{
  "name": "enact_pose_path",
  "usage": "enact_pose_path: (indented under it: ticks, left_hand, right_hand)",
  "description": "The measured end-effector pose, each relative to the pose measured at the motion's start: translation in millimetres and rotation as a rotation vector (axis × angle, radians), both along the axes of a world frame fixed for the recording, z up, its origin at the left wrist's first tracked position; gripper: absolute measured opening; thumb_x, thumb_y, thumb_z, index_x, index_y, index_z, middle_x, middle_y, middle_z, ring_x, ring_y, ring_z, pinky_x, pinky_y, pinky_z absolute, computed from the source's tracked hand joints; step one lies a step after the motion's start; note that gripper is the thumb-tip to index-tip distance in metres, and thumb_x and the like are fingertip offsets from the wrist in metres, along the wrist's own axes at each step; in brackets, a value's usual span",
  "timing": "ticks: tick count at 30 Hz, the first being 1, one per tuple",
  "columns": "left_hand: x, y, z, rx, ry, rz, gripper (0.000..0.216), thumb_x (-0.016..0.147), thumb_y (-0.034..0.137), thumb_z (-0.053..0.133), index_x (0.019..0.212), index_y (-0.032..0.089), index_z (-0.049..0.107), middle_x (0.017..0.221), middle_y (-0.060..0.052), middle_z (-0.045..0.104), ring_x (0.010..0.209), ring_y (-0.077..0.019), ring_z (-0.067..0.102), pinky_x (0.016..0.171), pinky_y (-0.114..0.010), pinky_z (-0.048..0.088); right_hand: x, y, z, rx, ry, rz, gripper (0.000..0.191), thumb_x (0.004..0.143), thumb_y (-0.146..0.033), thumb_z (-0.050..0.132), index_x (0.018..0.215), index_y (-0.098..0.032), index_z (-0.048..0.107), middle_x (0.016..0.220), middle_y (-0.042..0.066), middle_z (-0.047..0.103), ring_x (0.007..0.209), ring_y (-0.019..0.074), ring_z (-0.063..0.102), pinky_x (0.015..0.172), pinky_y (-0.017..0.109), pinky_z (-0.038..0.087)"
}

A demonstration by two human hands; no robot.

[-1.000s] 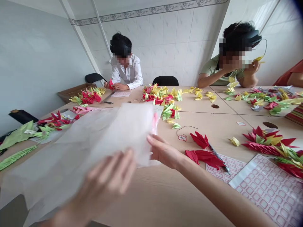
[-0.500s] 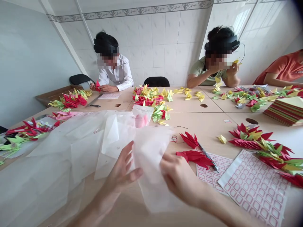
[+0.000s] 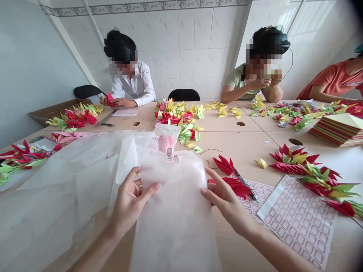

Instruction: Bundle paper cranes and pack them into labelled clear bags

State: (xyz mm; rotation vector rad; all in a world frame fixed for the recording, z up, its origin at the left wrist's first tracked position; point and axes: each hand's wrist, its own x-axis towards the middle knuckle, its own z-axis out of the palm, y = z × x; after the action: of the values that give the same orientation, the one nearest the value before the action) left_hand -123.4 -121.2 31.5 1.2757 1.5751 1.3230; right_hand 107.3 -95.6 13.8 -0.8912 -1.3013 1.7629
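A frosted translucent plastic bag point(image 3: 176, 215) hangs flat between my hands, with a small red-bordered label point(image 3: 169, 155) near its top edge. My left hand point(image 3: 133, 194) pinches its left side, thumb on the front. At the right side, my right hand point(image 3: 222, 196) grips the edge between thumb and fingers. Just behind the top edge lies another clear bag with something pink point(image 3: 166, 142) inside. Many more plastic bags point(image 3: 65, 189) are spread to the left of my left hand. Beyond my right hand are red folded paper cranes point(image 3: 232, 186) and a pen point(image 3: 246, 184).
Sheets of red-bordered labels point(image 3: 300, 215) lie at the right. Folded paper piles point(image 3: 177, 113) stand mid-table, with more cranes point(image 3: 320, 173) at right. A stack of coloured paper point(image 3: 337, 130) sits at far right. Co-workers point(image 3: 130, 83) sit across the table.
The bag has been turned and spread out flat, and its label now shows. My hands have moved apart to its two sides. The view has shifted slightly.
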Motion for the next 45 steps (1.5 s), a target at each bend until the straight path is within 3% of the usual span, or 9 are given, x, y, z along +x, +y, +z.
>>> enact_pose_path:
  ticks: [4, 10, 16, 21, 26, 30, 36, 40, 45]
  left_hand:
    - [0, 3, -5.6, -0.001, 0.059, 0.001, 0.047, 0.065, 0.028, 0.071, 0.106, 0.021, 0.051, 0.045, 0.010, 0.038, 0.041, -0.0078, 0.040, 0.038, -0.016, 0.030]
    - [-2, 10, -8.0, -0.073, 0.028, -0.058, 0.045, 0.061, 0.030, 0.072, 0.103, 0.020, 0.058, 0.042, 0.010, 0.036, 0.034, -0.0062, 0.032, 0.033, -0.018, 0.024]
    - [5, 13, -11.3, -0.104, -0.009, -0.066, 0.045, 0.058, 0.033, 0.074, 0.097, 0.018, 0.060, 0.052, 0.005, 0.053, 0.037, -0.0074, 0.039, 0.034, -0.019, 0.027]
    - [12, 13, -12.0, -0.073, -0.005, -0.022, 0.040, 0.062, 0.034, 0.072, 0.096, 0.019, 0.057, 0.055, 0.004, 0.056, 0.039, -0.0081, 0.040, 0.036, -0.019, 0.030]
    - [9, 11, -25.3, -0.074, 0.014, -0.026, 0.030, 0.065, 0.033, 0.070, 0.085, 0.021, 0.051, 0.049, 0.008, 0.044, 0.039, -0.0064, 0.033, 0.037, -0.018, 0.026]
    - [11, 6, -33.4, -0.044, 0.051, -0.011, 0.028, 0.067, 0.033, 0.068, 0.076, 0.022, 0.044, 0.047, 0.010, 0.029, 0.040, -0.0053, 0.025, 0.037, -0.017, 0.021]
    - [16, 2, -32.4, -0.058, 0.050, 0.019, 0.030, 0.066, 0.036, 0.069, 0.074, 0.022, 0.044, 0.047, 0.010, 0.027, 0.039, -0.0053, 0.024, 0.036, -0.017, 0.020]
    - [17, 1, -29.9, -0.095, 0.015, 0.007, 0.029, 0.068, 0.038, 0.068, 0.082, 0.023, 0.048, 0.049, 0.009, 0.039, 0.039, -0.0061, 0.033, 0.036, -0.016, 0.026]
    - [24, 2, -27.7, -0.095, -0.138, 0.027, 0.053, 0.067, 0.038, 0.069, 0.111, 0.030, 0.040, 0.063, 0.005, 0.059, 0.047, -0.0142, 0.055, 0.039, -0.020, 0.042]
  right_hand:
    - [-5, 11, -9.8, 0.106, -0.012, -0.121, 0.059, 0.083, -0.038, 0.054, 0.136, -0.029, 0.029, 0.075, -0.002, 0.058, 0.059, 0.0095, 0.052, 0.050, 0.020, 0.043]
    - [-3, 13, -13.0, 0.089, -0.020, -0.213, 0.036, 0.076, -0.038, 0.062, 0.106, -0.023, 0.049, 0.080, 0.001, 0.061, 0.062, 0.0109, 0.055, 0.049, 0.020, 0.044]
    - [-2, 16, -14.5, 0.067, -0.090, -0.277, 0.022, 0.074, -0.035, 0.065, 0.085, -0.017, 0.057, 0.073, 0.001, 0.058, 0.057, 0.0081, 0.049, 0.046, 0.017, 0.039]
    - [0, 16, -18.2, 0.219, -0.126, -0.380, 0.018, 0.075, -0.034, 0.063, 0.072, -0.017, 0.058, 0.095, 0.005, 0.051, 0.067, 0.0098, 0.048, 0.045, 0.018, 0.036]
    - [-1, 17, -18.0, 0.183, -0.171, -0.365, 0.023, 0.078, -0.038, 0.059, 0.070, -0.018, 0.052, 0.070, -0.001, 0.045, 0.058, 0.0093, 0.040, 0.046, 0.020, 0.033]
    - [-2, 19, -20.8, 0.210, -0.213, -0.407, 0.026, 0.077, -0.041, 0.059, 0.067, -0.018, 0.052, 0.071, -0.001, 0.043, 0.058, 0.0098, 0.038, 0.046, 0.020, 0.032]
    - [-2, 20, -22.3, 0.282, -0.259, -0.442, 0.023, 0.080, -0.037, 0.057, 0.067, -0.018, 0.054, 0.069, 0.000, 0.045, 0.060, 0.0106, 0.042, 0.050, 0.021, 0.035]
    - [-1, 12, -21.7, 0.422, -0.348, -0.444, 0.010, 0.083, -0.026, 0.053, 0.081, -0.020, 0.061, 0.073, 0.001, 0.060, 0.067, 0.0138, 0.053, 0.059, 0.023, 0.042]
    - [-1, -3, -27.0, 0.747, -0.376, -0.316, 0.025, 0.079, -0.008, 0.048, 0.091, -0.026, 0.063, 0.112, 0.002, 0.063, 0.099, 0.0179, 0.060, 0.081, 0.028, 0.047]
